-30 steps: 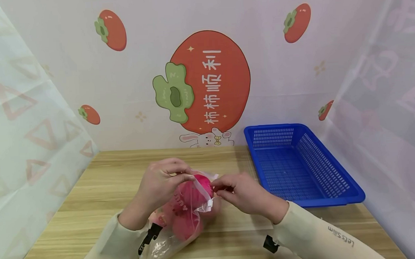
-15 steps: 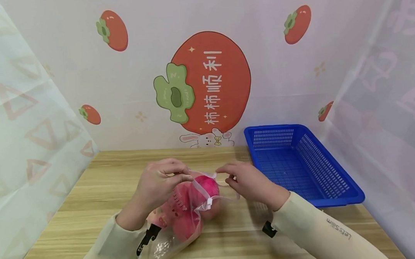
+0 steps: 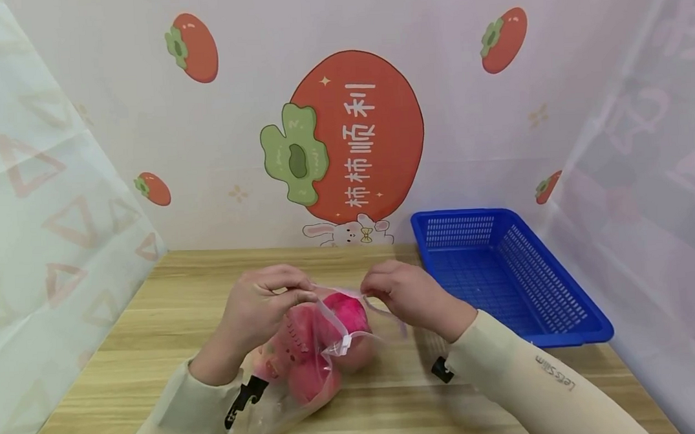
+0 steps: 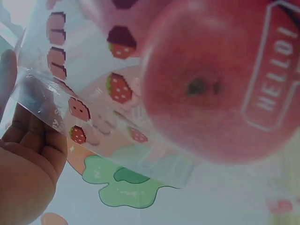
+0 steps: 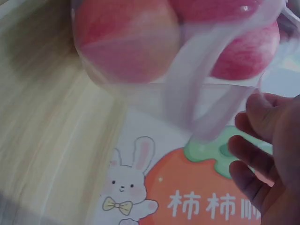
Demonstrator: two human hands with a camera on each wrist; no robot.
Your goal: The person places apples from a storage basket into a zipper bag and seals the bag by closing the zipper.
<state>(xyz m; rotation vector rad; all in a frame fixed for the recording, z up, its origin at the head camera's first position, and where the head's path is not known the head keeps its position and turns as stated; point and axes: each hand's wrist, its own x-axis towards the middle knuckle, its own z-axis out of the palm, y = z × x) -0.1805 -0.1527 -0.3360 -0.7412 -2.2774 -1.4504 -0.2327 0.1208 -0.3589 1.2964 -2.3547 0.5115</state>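
Observation:
A clear slider zip bag point(image 3: 286, 410) with strawberry prints lies tilted on the table, several red apples point(image 3: 348, 313) inside. Its white slider point(image 3: 345, 345) sits at the near end of the gaping mouth. My left hand point(image 3: 264, 308) pinches the left edge of the mouth between thumb and fingers. At the far right edge, my right hand point(image 3: 412, 298) pinches the rim. The right wrist view shows that thumb and index finger point(image 5: 261, 112) at the plastic, the other fingers loosely bent. One apple point(image 4: 201, 89) fills much of the left wrist view behind "HELLO!" lettering.
A blue plastic basket point(image 3: 473, 283) with slotted walls stands at the right rear of the wooden table point(image 3: 166, 328). Printed cloth walls point(image 3: 460, 128) with persimmon drawings close off the back and both sides.
My right hand has shifted from beside the apples up and away to the far right rim. The right side of the bag's mouth has spread wider. My left hand has barely moved.

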